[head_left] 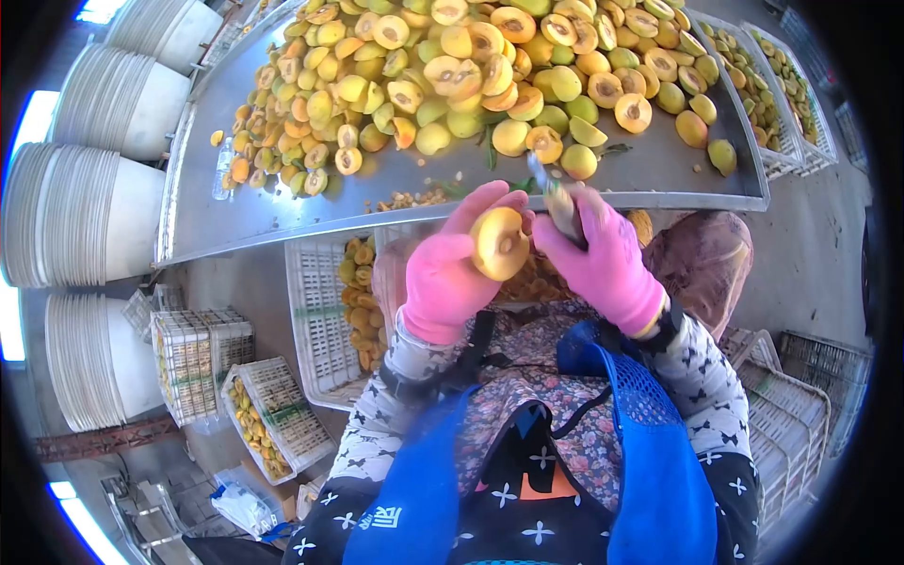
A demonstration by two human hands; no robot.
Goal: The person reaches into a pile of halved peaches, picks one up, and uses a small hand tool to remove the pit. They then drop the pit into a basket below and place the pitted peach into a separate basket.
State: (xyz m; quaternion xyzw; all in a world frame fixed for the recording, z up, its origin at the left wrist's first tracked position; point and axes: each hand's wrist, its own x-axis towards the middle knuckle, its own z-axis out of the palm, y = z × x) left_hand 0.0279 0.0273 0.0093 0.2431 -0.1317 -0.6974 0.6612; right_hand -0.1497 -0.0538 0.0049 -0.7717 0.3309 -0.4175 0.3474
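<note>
My left hand (450, 268), in a pink glove, holds a halved yellow fruit (500, 243) with its cut face and brown centre turned up. To its right, my right hand (603, 254), also gloved in pink, is closed around the handle of a small tool (557, 200); its tip is blurred and points away from me. Both hands are over the near edge of a metal table (367, 202). Beyond them a large heap of whole and cut yellow fruit (414, 80) lies on the tabletop. Small bits (410, 199) lie near the table's front edge.
A white crate (325, 320) with fruit halves stands below the table, left of my lap. More crates are at the lower left (282, 414), right (777, 424) and upper right (786, 155). Stacked white tubs (122, 104) line the left side. A clear bottle (224, 169) lies on the table.
</note>
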